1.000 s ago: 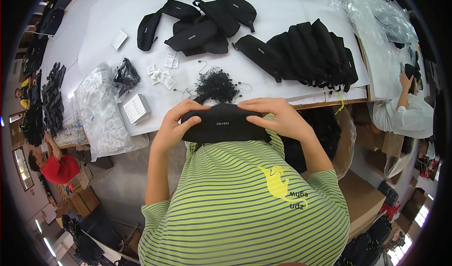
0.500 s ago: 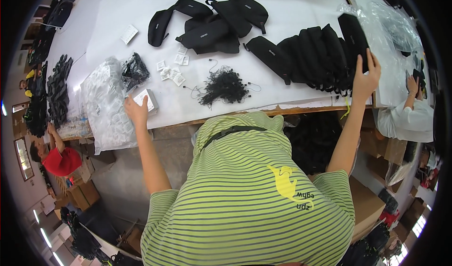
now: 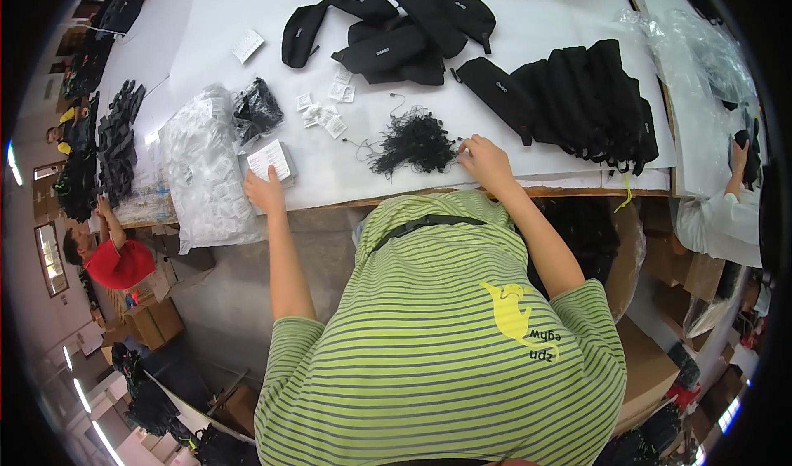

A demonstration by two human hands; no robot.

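Observation:
A stack of white printed cards (image 3: 272,159) lies near the table's front edge. My left hand (image 3: 264,192) is closed at its near left corner, with the thumb on the top card. At the right edge of a tangled pile of black strings (image 3: 414,142), my right hand (image 3: 487,164) pinches a thin black string; its fingertips partly hide it. Small white labels (image 3: 322,117) lie loose behind the cards. To the right of the pile, a row of black fabric pouches (image 3: 569,103) overlaps; more black pouches (image 3: 388,52) are heaped at the back.
A clear bag of white packets (image 3: 206,169) and a bag of black pieces (image 3: 256,110) are left of the cards. A single white card (image 3: 247,45) lies farther back. Clear plastic (image 3: 701,78) covers the right side. Other people, one in a red shirt (image 3: 124,264), work at both sides.
My right hand has left the pouch at the row's right end, which now lies lower against the row, and moved left to the strings. My left hand stays at the card stack. The view has shifted.

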